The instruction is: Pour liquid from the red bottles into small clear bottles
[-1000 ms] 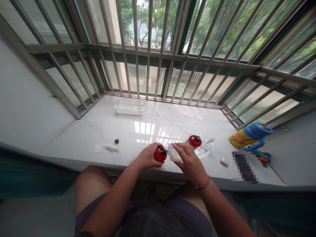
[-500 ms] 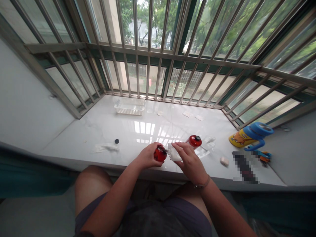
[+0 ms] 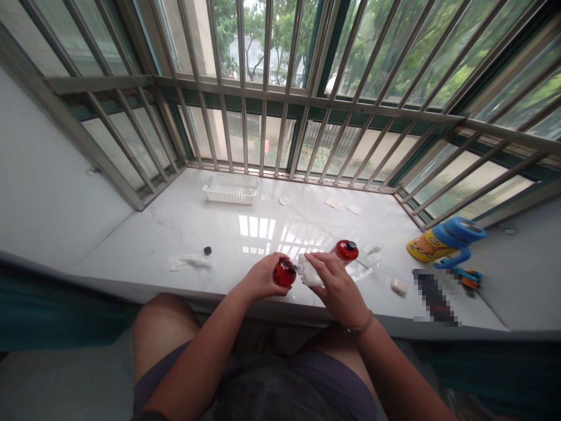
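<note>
My left hand [image 3: 261, 277] is wrapped around a red bottle [image 3: 284, 273], which is tilted so that its uncapped neck points right. In my right hand [image 3: 338, 287] is a small white container [image 3: 309, 271], its mouth up against the clear neck of the bottle. The fingers cover part of it, so I cannot tell its exact kind. Just behind my right hand stands a second red bottle [image 3: 346, 251] with a black cap on. A loose black cap [image 3: 207, 251] lies to the left, beside a crumpled white tissue or wrapper [image 3: 188, 262].
A white plastic basket [image 3: 230, 193] sits at the back of the white ledge [image 3: 245, 234]. White scraps [image 3: 333, 204] lie near the window bars. To the right are clear plastic [image 3: 372, 250], a pale lump [image 3: 398, 286], a blue-and-yellow flask [image 3: 442, 238] and a blurred-out dark object [image 3: 436, 297].
</note>
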{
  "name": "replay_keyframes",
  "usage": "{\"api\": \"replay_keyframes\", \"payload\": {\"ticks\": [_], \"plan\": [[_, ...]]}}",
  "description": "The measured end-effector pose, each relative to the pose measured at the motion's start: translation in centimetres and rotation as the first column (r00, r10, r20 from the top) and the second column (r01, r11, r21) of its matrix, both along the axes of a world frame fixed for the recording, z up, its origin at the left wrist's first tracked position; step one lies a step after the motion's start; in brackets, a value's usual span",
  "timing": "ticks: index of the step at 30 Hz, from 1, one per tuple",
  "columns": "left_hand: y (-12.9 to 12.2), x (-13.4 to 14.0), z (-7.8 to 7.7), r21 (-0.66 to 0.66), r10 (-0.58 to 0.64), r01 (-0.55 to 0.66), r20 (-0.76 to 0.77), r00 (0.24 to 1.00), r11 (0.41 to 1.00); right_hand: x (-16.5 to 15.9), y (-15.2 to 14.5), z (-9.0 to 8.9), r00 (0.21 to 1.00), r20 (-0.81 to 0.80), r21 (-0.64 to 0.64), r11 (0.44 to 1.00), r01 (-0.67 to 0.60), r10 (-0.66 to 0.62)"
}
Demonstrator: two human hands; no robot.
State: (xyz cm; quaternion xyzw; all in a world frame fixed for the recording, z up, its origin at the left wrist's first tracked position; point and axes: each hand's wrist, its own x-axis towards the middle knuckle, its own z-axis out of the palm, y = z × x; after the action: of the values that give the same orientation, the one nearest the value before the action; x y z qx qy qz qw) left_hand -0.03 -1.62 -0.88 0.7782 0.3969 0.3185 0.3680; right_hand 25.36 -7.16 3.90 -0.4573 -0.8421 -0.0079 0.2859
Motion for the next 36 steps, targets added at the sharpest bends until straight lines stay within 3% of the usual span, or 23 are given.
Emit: {"api": "replay_keyframes", "payload": {"ticks": [36], "plan": [[-0.02,-0.17,-0.28,-0.002,-0.003,0.003,0.013,1.000,1.000,-0.17,0.08,-0.04,1.000,-0.016,-0.003,1.000,-0.010,0.010]]}}
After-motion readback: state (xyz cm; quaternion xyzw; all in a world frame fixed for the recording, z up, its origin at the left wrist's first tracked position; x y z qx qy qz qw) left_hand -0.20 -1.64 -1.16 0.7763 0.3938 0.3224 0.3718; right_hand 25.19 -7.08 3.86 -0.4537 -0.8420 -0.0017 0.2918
